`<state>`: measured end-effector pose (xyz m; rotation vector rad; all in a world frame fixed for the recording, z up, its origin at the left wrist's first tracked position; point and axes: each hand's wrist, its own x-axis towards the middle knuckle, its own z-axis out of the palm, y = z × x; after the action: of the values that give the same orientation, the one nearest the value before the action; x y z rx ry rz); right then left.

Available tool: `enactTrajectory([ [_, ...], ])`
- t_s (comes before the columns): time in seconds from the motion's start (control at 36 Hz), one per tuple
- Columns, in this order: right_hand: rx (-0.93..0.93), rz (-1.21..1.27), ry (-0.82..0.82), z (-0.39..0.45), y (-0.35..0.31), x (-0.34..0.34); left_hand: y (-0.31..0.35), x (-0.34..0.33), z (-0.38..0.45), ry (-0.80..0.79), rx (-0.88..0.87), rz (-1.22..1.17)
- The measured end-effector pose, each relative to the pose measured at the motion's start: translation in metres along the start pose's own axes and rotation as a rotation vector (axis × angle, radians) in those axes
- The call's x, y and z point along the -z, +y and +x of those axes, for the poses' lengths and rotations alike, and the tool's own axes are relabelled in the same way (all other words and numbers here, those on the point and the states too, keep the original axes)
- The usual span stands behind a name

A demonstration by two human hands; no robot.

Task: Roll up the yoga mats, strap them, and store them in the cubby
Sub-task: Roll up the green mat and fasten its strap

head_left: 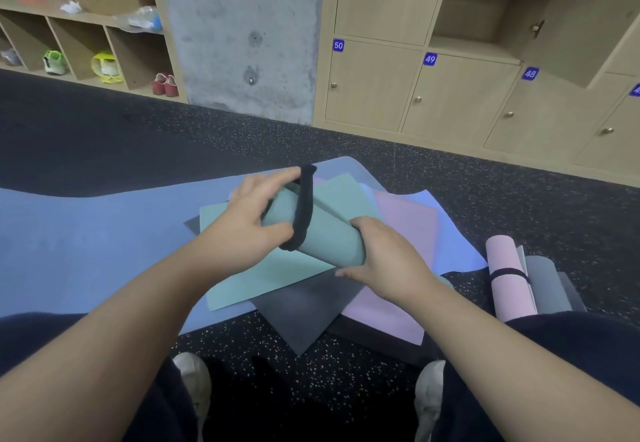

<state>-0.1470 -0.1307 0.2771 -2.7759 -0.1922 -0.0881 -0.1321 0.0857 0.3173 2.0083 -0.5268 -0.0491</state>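
Note:
A rolled teal mat (329,237) is held above a pile of flat mats: teal (263,279), dark grey (301,313) and pink (405,223), all lying on a large blue mat (86,234). A black strap (304,209) loops around the roll's middle. My left hand (252,220) grips the roll's far end and pinches the strap near its top. My right hand (384,261) curls around the roll's near end. A pink rolled mat (507,279) with a black band lies on the floor at the right, next to grey rolled mats (547,286).
Wooden lockers numbered 50, 49, 48 line the wall, and one upper cubby (481,9) stands open. A concrete pillar (242,33) rises in the middle. Shoe shelves (86,57) are at the left. The floor is black speckled rubber. My knees and shoes frame the bottom.

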Motion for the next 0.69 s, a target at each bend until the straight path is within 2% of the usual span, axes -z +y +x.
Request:
enactTrajectory([
  [0.08, -0.002, -0.067, 0.026, -0.003, -0.001, -0.002, -0.004, -0.004, -0.001, 0.054, -0.022, 0.398],
  [0.17, -0.008, -0.101, 0.064, -0.004, -0.004, -0.003, -0.007, -0.011, -0.001, 0.127, -0.098, 0.616],
  [0.33, 0.027, -0.15, 0.106, -0.008, -0.016, -0.003, -0.009, -0.02, -0.002, 0.236, -0.326, 0.78],
  [0.5, 0.079, -0.195, 0.145, -0.011, -0.025, -0.004, -0.019, -0.038, -0.001, -0.002, -0.393, 1.068],
  [0.69, 0.122, -0.18, 0.128, -0.012, -0.02, -0.006, -0.019, -0.04, 0.001, 0.12, -0.461, 1.054],
])
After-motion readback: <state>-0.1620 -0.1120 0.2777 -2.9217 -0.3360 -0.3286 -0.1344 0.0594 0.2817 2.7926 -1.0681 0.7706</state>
